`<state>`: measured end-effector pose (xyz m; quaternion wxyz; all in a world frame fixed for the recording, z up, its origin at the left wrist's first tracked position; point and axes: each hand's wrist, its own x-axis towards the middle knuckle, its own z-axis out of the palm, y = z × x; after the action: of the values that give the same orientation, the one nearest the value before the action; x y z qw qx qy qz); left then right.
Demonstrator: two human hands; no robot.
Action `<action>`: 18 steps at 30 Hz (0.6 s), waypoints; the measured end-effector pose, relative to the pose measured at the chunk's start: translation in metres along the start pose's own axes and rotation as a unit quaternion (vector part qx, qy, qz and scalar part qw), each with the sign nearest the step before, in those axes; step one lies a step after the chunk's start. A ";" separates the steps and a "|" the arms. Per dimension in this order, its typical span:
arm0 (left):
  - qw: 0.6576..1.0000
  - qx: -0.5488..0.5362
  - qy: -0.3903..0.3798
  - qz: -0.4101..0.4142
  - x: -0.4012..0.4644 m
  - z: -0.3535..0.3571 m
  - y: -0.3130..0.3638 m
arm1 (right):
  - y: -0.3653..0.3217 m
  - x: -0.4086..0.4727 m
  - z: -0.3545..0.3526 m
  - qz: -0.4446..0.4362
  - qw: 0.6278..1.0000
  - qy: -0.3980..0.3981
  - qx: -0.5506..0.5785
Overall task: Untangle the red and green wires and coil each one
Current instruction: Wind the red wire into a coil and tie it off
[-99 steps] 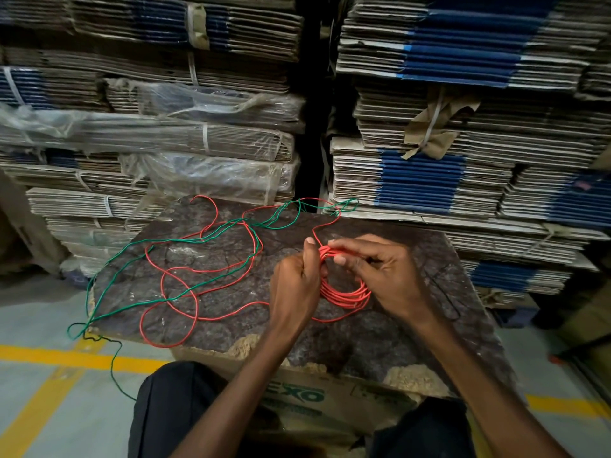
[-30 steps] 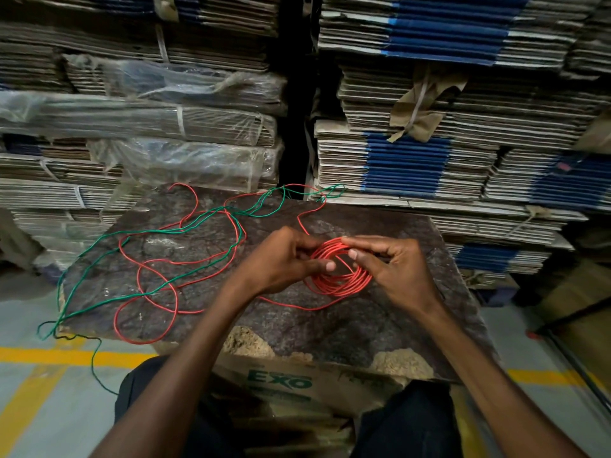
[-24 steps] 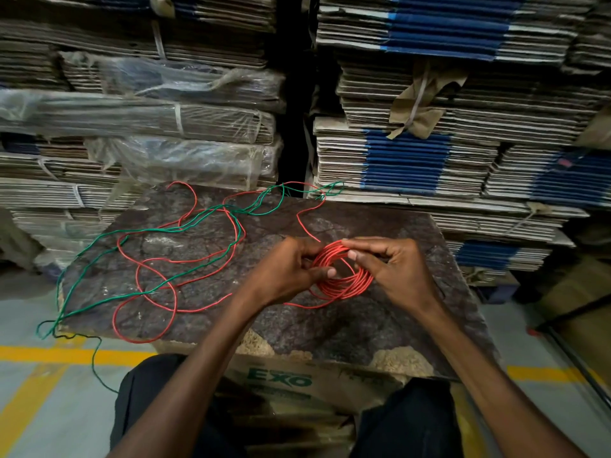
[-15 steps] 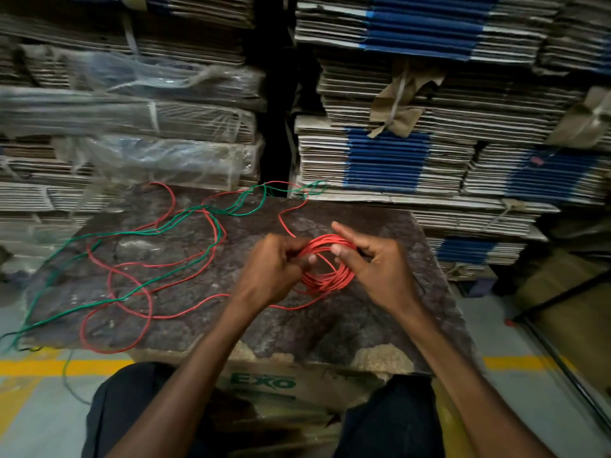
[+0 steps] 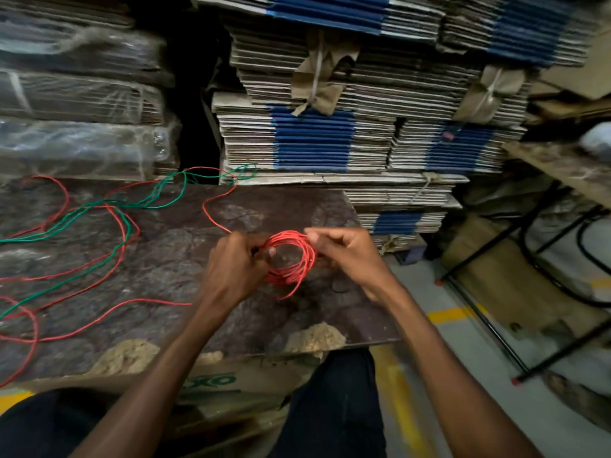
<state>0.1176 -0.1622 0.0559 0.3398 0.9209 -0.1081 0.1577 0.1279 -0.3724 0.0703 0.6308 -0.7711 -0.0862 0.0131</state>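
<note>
Hands: left hand (image 5: 236,266) and right hand (image 5: 347,256) pinch red coil (image 5: 292,259), frame centre.
Risk: red tail crossing green wire (image 5: 99,206) at left could snag.

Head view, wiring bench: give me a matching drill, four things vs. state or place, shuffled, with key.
Things:
1. red wire coil
2. thin green wire
3. left hand
4. right hand

States:
A. lies loose on the dark worn board, crossing red strands
B. pinches the coil's right side
C. held between both hands
D. grips the coil's left side

Pairs: 1-C, 2-A, 3-D, 4-B
</note>
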 end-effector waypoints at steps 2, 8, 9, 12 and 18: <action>1.000 0.002 0.005 0.002 0.001 0.002 -0.004 | 0.008 0.006 -0.024 0.021 0.998 0.051 -0.009; 1.000 -0.005 0.004 -0.002 0.004 0.004 -0.020 | 0.041 0.016 -0.072 0.051 0.950 0.125 -0.283; 1.000 -0.006 0.001 -0.002 0.004 0.005 -0.022 | 0.045 0.015 -0.072 0.049 0.934 0.124 -0.330; 1.000 -0.007 -0.002 0.002 0.003 0.007 -0.027 | 0.052 0.011 -0.065 0.054 0.906 0.123 -0.402; 0.999 -0.040 -0.019 0.008 0.001 0.009 -0.033 | 0.056 0.012 -0.052 0.064 0.882 0.132 -0.448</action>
<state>0.1305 -0.1433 0.0298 0.3727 0.9086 -0.1282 0.1380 0.1531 -0.4318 0.0278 0.2216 -0.9698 0.0502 -0.0886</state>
